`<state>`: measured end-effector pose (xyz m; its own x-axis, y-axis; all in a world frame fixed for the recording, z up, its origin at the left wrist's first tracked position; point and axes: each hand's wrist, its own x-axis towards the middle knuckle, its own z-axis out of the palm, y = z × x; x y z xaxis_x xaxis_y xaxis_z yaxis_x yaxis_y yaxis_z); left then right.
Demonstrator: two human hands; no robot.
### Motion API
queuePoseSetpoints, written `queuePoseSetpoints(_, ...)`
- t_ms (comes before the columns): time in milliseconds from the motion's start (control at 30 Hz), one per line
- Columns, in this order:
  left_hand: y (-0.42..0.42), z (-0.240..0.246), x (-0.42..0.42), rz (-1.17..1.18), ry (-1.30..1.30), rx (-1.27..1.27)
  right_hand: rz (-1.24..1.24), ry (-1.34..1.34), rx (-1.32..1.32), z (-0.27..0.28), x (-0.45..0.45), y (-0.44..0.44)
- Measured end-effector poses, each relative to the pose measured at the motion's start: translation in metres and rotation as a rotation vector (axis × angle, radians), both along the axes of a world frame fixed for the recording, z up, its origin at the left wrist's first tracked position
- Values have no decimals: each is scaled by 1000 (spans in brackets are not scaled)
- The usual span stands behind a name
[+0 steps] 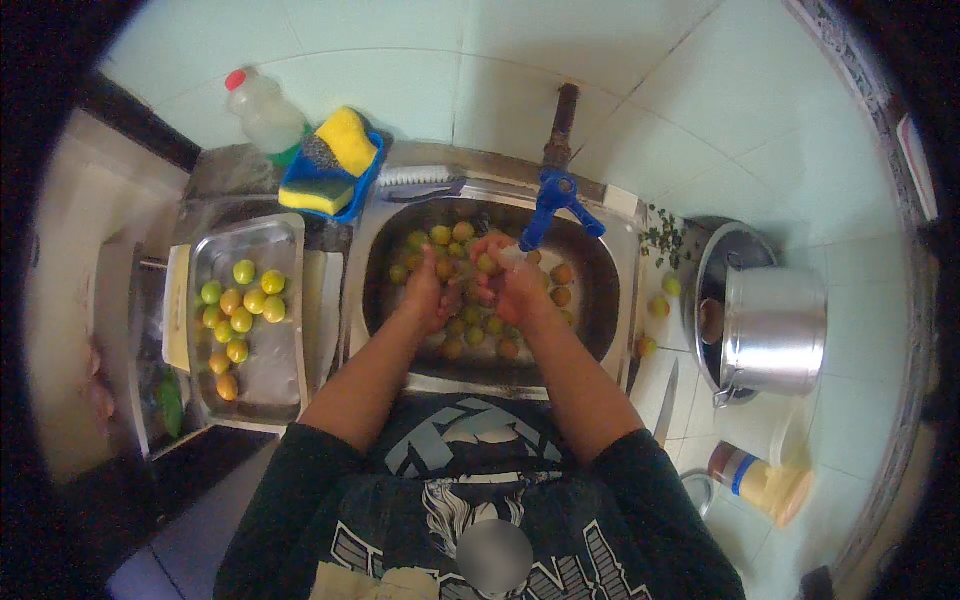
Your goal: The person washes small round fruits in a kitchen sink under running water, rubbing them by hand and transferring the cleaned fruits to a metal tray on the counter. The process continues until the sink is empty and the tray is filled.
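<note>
Several green-and-orange tomatoes lie in the oval stainless steel sink basin. My right hand is under the blue tap, its fingers curled round a tomato. Water from the spout falls onto the back of that hand. To its left, my left hand is low in the basin with the thumb raised and apart from the fingers. Tomatoes lie right beside it, and I see none clearly held in it. The fingertips are partly blurred among the tomatoes.
Left of the sink, a metal tray holds more tomatoes. A blue sponge holder, a bottle and a scrub brush stand behind. On the right are loose tomatoes, a knife, an aluminium pot and a jar.
</note>
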<state>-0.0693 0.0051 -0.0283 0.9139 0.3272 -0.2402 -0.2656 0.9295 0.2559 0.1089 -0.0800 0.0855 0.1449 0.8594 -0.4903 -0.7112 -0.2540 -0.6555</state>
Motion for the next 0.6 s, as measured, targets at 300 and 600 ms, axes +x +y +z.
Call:
queuePoseSetpoints(300, -37, 57, 27, 125, 625, 164, -42, -134, -176, 33, -17, -4)
queuePoseSetpoints(600, -38, 91, 59, 101, 264, 221, 34, -280, -35, 57, -5, -18)
